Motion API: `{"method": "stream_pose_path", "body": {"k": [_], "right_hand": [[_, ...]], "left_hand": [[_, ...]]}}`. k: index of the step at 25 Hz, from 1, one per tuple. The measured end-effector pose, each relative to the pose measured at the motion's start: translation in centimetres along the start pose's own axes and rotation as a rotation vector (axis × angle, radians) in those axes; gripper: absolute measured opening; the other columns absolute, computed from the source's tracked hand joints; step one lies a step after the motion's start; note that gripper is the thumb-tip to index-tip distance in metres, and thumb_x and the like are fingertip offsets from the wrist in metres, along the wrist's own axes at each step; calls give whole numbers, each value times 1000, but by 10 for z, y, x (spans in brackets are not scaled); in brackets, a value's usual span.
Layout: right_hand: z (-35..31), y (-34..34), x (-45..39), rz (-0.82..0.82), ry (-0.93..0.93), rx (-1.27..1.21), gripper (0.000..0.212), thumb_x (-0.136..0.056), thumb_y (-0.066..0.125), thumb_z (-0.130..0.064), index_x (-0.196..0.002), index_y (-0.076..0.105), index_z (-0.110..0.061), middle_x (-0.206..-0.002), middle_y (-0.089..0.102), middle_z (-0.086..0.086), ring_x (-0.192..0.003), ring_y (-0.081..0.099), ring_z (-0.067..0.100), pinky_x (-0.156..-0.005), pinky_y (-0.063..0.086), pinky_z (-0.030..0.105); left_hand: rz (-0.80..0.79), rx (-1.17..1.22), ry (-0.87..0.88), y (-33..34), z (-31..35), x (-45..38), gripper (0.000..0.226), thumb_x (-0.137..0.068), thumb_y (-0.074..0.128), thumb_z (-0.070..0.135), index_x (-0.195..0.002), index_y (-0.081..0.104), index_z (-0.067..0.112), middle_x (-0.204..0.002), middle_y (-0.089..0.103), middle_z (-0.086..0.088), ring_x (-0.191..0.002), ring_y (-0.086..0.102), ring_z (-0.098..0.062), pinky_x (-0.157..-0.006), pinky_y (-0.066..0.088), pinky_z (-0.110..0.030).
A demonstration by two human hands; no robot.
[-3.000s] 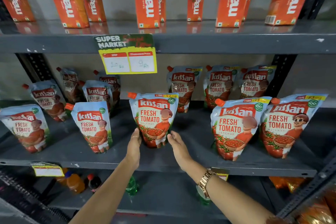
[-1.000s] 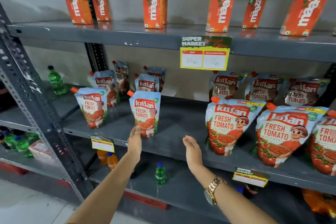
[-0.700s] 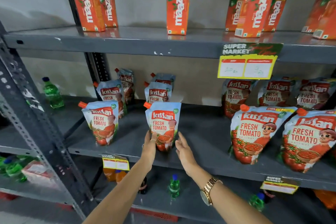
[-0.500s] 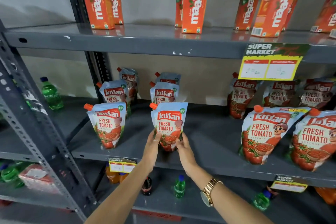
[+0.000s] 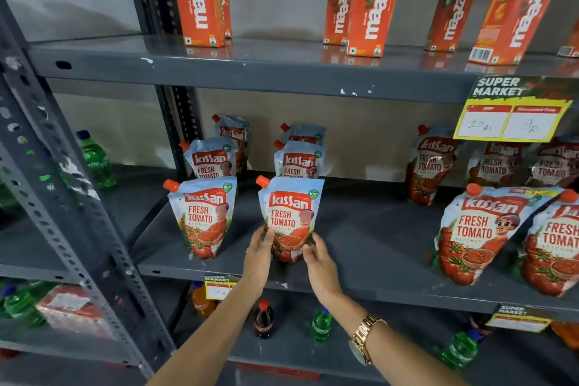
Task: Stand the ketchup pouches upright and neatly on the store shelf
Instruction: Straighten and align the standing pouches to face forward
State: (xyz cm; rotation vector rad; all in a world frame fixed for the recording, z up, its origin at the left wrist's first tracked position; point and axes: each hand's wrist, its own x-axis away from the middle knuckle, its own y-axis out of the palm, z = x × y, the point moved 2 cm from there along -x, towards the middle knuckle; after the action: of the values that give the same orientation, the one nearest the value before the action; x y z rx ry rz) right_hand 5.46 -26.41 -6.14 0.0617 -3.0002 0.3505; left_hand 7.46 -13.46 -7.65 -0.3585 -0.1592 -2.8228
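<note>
A ketchup pouch [image 5: 289, 213] with an orange cap stands upright near the front of the grey middle shelf [image 5: 369, 260]. My left hand [image 5: 259, 255] presses its lower left side and my right hand [image 5: 319, 263] its lower right side, so both hands cup its base. Another upright pouch [image 5: 203, 216] stands just left of it. Behind these stand two more rows of pouches [image 5: 299, 160]. Larger pouches [image 5: 482, 229] lean at the right front, with darker ones [image 5: 430, 163] behind them.
Orange juice cartons [image 5: 371, 6] line the top shelf. A yellow price tag [image 5: 510, 116] hangs from its edge at right. Green and dark bottles [image 5: 321, 323] sit on the lower shelf. A perforated grey upright [image 5: 62, 204] stands at left, with a green bottle [image 5: 94, 160] beyond it.
My hands closed in from apart onto the pouch's lower sides. The view shifted, so the shelf now sits further right in the frame and closer.
</note>
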Motion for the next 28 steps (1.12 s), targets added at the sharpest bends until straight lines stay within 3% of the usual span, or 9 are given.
{"method": "stream_pose_path", "body": {"k": [4, 7, 9, 12, 13, 15, 19, 24, 28], "right_hand": [[8, 2, 0, 141, -50, 37, 43, -94, 44, -29, -135, 39, -18, -128, 52, -1, -121, 47, 17, -97, 38, 28], [10, 7, 9, 360, -167, 27, 17, -92, 48, -19, -106, 53, -10, -102, 60, 1, -99, 55, 19, -76, 42, 16], [11, 17, 13, 349, -249, 21, 7, -91, 50, -15, -86, 54, -17, -83, 60, -6, -87, 56, 18, -68, 42, 18], [7, 40, 14, 180, -282, -8, 12, -89, 51, -26, -78, 54, -31, -82, 61, -8, -86, 62, 20, -71, 51, 28], [5, 50, 13, 107, -277, -24, 7, -86, 50, -34, -83, 55, -33, -87, 63, -6, -90, 63, 20, -76, 53, 32], [-2, 70, 9, -27, -245, -39, 21, -88, 48, -35, -105, 58, -27, -106, 64, -1, -104, 61, 16, -91, 53, 38], [-13, 108, 0, -260, -53, -107, 48, -95, 42, -26, -142, 32, -16, -150, 36, 2, -134, 36, 12, -116, 27, 33], [-13, 137, -23, -351, 54, -146, 59, -96, 37, -34, -147, 8, -29, -159, 12, -2, -145, 14, 17, -120, 14, 38], [-18, 157, -39, -387, 50, -229, 55, -98, 32, -27, -146, 6, -33, -148, 31, -3, -141, 25, 19, -117, 20, 38]], "left_hand": [[130, 37, 57, -5, 1, 4, 43, -95, 45, 32, -136, 44, 19, -133, 51, -4, -130, 44, -25, -112, 35, -43], [420, 101, 167, -27, 13, 17, 33, -96, 45, 24, -123, 53, 8, -114, 56, -6, -115, 53, -27, -101, 42, -38], [575, 105, 203, -45, 18, 22, 31, -96, 43, 21, -118, 54, 2, -118, 60, -16, -110, 54, -29, -90, 41, -31], [724, 176, 196, -71, 22, 22, 30, -95, 43, 18, -115, 52, -3, -119, 58, -23, -111, 55, -34, -81, 39, -30], [731, 188, 203, -79, 23, 21, 30, -95, 44, 16, -117, 50, -3, -121, 56, -23, -112, 55, -34, -81, 40, -30], [674, 185, 230, -91, 23, 16, 32, -95, 42, 13, -124, 47, 0, -129, 51, -21, -118, 52, -32, -86, 44, -33], [489, 152, 142, -107, 17, 9, 48, -95, 35, 5, -142, 39, 15, -146, 43, -8, -134, 41, -24, -105, 33, -30], [418, 109, 120, -112, 18, 12, 49, -95, 33, 5, -142, 40, 18, -147, 44, -6, -135, 40, -22, -109, 31, -31], [427, 126, 139, -112, 25, 14, 50, -93, 33, 2, -140, 43, 16, -144, 48, -8, -133, 43, -23, -106, 34, -29]]}}
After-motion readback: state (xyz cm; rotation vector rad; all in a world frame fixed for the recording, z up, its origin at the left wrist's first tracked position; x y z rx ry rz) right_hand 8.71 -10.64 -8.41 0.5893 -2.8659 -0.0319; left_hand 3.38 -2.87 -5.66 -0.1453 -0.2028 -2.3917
